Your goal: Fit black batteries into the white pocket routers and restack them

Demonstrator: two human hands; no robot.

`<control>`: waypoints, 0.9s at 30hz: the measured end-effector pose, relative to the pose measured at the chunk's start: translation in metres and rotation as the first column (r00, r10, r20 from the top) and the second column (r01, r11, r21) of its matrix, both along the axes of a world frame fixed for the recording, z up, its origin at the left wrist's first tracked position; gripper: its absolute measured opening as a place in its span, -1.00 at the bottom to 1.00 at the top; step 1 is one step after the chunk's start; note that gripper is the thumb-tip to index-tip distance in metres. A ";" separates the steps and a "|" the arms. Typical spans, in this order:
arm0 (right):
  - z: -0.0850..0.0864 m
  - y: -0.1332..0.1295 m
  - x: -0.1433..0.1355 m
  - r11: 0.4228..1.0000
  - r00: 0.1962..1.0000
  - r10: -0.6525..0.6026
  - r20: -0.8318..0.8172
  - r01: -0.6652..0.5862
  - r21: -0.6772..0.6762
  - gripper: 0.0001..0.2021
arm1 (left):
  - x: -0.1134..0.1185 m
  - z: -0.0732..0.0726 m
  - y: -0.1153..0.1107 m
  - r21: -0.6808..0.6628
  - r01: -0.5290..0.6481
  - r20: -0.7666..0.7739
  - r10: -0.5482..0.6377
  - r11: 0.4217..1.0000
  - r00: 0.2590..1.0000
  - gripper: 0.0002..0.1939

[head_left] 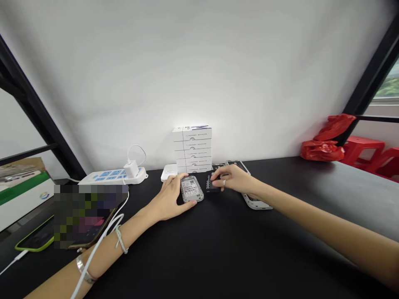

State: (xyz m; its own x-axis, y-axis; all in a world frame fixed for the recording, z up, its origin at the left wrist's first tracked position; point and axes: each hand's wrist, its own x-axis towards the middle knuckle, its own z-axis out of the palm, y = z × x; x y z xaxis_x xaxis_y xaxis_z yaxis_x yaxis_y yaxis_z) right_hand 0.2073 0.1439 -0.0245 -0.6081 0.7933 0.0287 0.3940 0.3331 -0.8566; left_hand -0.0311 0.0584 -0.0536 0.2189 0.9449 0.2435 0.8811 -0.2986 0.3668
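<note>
The black battery [208, 187] marked "3000mAh" was above the black table [193, 257], just right of the open device [192, 189]. The right hand [230, 179] came in from the side, its fingers bent and closed on the battery in a pinch, and it partly hid a second device [260, 204] behind it. The left hand [171, 197] had its fingers spread wide, thumb and fingertips touching opposite ends of the open device. Behind stood the stacked white boxes [195, 149]. A white cable [99, 244] (quite a loose one) crossed over the left forearm.
</note>
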 end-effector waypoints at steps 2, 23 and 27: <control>-0.002 -0.003 0.001 0.998 0.997 0.057 0.048 -0.055 -0.038 -0.62 | 0.000 0.000 0.000 0.031 0.013 -0.032 -0.012 0.999 0.999 -0.22; -0.001 0.020 -0.012 0.815 0.915 -0.133 0.381 -0.117 0.567 -0.66 | -0.001 -0.007 0.006 0.103 0.017 -0.059 -0.011 0.995 0.998 -0.48; 0.017 0.053 0.030 0.832 0.824 -0.228 0.519 -0.113 0.543 -0.04 | 0.003 -0.002 0.001 0.086 -0.026 -0.029 0.028 0.996 0.999 -0.45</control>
